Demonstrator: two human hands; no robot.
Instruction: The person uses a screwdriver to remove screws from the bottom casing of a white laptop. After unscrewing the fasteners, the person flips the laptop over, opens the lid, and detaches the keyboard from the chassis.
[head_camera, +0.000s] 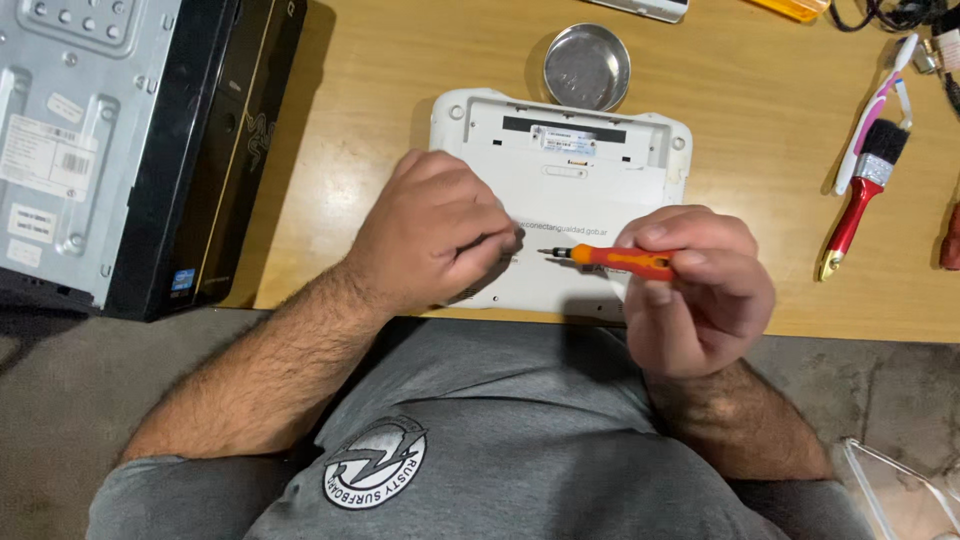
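A small white laptop (560, 170) lies bottom side up on the wooden table (390, 70), close to its front edge. My left hand (430, 230) rests on the laptop's left part with the fingers curled; whether it pinches something small I cannot tell. My right hand (700, 290) grips an orange screwdriver (620, 261) held level, its metal tip pointing left toward my left fingers, just above the laptop's underside.
A round metal dish (587, 66) stands behind the laptop. A desktop computer case (110, 140) lies at the table's left. At the right lie a red-handled paintbrush (862, 195) and a pink-and-white toothbrush (876, 105). Cables sit at the far right corner.
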